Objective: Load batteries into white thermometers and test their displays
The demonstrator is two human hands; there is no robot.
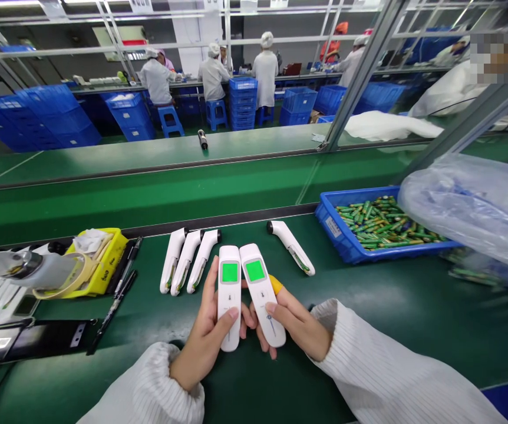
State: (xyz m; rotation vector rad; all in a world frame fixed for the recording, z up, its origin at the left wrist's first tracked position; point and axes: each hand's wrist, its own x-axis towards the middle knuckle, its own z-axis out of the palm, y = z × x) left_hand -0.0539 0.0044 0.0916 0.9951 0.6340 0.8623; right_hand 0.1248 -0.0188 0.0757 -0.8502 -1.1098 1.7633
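My left hand [203,341] grips a white handheld thermometer [229,294] whose screen glows green. Beside it, my right hand [296,327] holds a second white thermometer [260,297], also with a green lit screen; a yellow cot covers one fingertip. The two devices are held side by side, screens up, above the green bench [391,318]. Three more white thermometers [185,259] lie in a row just beyond my left hand. Another white thermometer [292,247] lies apart to the right.
A blue tray [337,235] of green batteries sits right, beside a clear plastic bag [475,206]. At left are a yellow box [104,265], pens [119,294] and a tape dispenser [19,268]. A green conveyor [148,194] runs behind. Several workers in white sit far off among blue crates.
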